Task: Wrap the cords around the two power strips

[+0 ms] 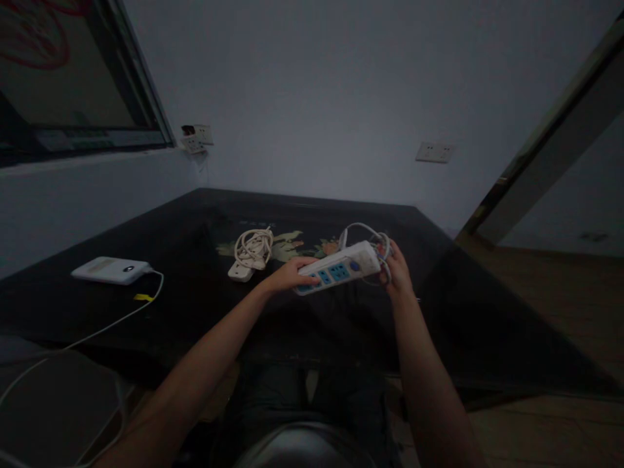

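Observation:
A white power strip (358,260) with blue sockets is held over the dark table, tilted with its right end higher. My left hand (287,275) grips its left end, thumb across the socket face. At the other end, my right hand (398,270) is closed around the strip's white cord (385,246), which loops beside and behind the strip. Part of the right hand's fingers is hidden by the cord. Left of the strip, a second white power strip (240,271) lies on the table under its bundled cord (254,248).
The black table (312,331) has a printed flower pattern. A white power bank (111,270) lies at the left, its cable (117,322) running off the near edge with a yellow tag (143,298). Wall sockets (435,152) sit beyond the table; a window (82,71) is at upper left.

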`<state>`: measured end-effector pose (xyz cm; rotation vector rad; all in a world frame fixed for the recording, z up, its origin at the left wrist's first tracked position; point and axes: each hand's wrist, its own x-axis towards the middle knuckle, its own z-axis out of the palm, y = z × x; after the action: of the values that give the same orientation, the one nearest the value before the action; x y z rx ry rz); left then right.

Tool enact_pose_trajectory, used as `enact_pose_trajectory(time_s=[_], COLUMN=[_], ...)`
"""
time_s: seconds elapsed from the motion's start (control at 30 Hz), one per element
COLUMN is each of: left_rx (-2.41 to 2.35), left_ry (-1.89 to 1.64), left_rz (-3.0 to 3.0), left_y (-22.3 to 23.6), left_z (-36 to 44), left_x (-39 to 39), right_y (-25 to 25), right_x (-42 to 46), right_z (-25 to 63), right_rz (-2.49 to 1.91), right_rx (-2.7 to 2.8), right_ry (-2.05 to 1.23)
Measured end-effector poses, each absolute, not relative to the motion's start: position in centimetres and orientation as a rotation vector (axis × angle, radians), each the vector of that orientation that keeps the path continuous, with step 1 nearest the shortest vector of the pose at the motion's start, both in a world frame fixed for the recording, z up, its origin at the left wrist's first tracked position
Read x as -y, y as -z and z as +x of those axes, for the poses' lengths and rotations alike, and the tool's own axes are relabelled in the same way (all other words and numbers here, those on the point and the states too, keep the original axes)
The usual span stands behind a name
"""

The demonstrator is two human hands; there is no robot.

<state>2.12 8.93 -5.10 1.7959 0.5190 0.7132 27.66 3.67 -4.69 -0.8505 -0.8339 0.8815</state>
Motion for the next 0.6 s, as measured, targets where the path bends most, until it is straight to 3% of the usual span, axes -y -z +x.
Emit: enact_pose_trajectory(time_s=[0.2, 0.6], left_rx=[-0.561, -0.537], left_ry=[-0.969, -1.010], left_rz=[1.546, 1.496], left_y=[5.3, 5.9], left_z=[2.1, 2.4], left_x=[-9.5, -9.3], right_y=[5.0, 5.6], right_x=[-3.7, -4.4], right_z=[27.1, 27.9], right_rz=[-0.918, -0.900], right_rx=[0.950, 0.798], right_ry=[-1.058, -0.891])
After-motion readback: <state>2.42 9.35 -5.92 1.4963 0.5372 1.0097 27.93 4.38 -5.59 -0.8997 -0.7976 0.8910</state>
